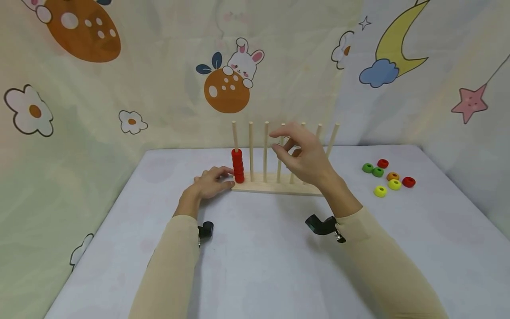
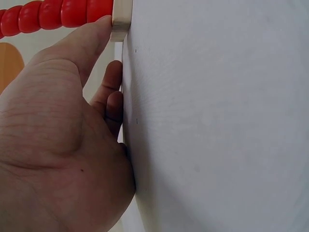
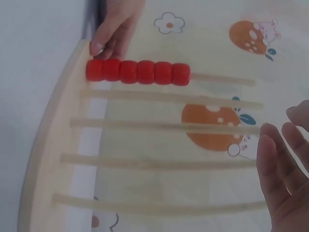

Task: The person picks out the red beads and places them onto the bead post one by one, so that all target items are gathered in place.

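Observation:
A wooden peg rack stands on the table, its row of upright pegs rising from a flat base. Several red beads are stacked on its leftmost peg; in the right wrist view the red beads lie tight together against the base. My left hand holds the left end of the base, thumb against the wood beside the lowest bead; part of its grip is hidden. Near the tops of the middle pegs hovers my right hand, thumb and fingers parted, no bead visible between them.
Loose beads lie on the table at the right: green, red, orange and yellow. A patterned cloth hangs behind the table's back edge.

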A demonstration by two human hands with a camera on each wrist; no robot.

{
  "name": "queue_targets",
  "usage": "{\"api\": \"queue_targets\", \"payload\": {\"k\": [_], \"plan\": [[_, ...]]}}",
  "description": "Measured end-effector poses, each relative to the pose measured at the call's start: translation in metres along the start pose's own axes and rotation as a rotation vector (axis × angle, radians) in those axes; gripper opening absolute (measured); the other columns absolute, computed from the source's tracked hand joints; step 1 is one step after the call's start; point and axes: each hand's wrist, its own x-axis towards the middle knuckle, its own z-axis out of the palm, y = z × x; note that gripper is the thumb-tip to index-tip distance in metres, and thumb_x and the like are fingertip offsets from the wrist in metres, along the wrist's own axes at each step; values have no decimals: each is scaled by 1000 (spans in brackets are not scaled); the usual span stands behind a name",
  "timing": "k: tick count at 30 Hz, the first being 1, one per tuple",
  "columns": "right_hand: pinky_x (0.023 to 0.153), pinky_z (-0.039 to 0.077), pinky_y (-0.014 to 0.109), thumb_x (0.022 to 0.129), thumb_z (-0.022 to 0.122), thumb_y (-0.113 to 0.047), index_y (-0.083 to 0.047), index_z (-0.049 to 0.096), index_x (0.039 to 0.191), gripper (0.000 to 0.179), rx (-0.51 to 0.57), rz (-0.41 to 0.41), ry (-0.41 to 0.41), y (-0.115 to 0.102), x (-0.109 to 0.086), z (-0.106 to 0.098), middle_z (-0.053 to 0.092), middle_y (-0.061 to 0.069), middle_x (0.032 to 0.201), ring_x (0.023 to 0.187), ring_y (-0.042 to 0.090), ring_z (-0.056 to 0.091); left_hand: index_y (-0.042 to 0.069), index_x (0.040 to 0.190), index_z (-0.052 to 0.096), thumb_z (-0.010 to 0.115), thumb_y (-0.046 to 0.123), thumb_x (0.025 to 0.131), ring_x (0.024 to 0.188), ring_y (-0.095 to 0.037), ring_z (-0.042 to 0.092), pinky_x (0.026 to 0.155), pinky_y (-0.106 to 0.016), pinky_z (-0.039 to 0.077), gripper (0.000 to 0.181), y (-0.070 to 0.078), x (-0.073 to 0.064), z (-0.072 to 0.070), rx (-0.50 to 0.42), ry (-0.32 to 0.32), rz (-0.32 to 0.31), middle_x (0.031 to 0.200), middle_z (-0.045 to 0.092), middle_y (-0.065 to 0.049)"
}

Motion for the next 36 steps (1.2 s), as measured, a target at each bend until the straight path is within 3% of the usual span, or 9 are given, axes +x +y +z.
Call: {"api": "queue_targets", "payload": {"k": [17, 26, 31, 36], "plan": [[53, 49, 18, 89, 71, 10, -5, 71, 114, 29, -74, 14, 17, 17, -41, -40, 70, 6, 107, 71, 10, 61, 31, 141, 57, 64, 42, 97, 136, -33, 39, 108, -58, 24, 46, 0, -1, 2, -26, 3, -10, 145, 53, -6], [53, 47, 16, 83, 67, 22, 8, 68, 107, 28, -118, 15, 47, 7, -59, -66, 67, 21, 99, 69, 12, 59, 31, 142, 57, 65, 43, 97, 136, -34, 39, 109, -60, 23, 47, 1, -1, 1, -26, 3, -4, 145, 53, -7], [54, 48, 13, 85, 67, 20, 7, 67, 108, 27, -167, 76, 55, 23, -70, -83, 66, 20, 100, 68, 9, 60, 31, 142, 56, 64, 43, 97, 137, -34, 38, 109, -60, 23, 48, 0, -1, 1, -22, 0, -10, 146, 53, -6], [57, 49, 12, 88, 72, 12, -3, 71, 113, 29, -208, 154, 50, 50, -85, -90, 69, 11, 105, 71, 5, 61, 31, 142, 56, 65, 43, 97, 136, -33, 38, 108, -59, 24, 48, -1, -2, 0, -23, 0, -12, 146, 53, -6]]}}
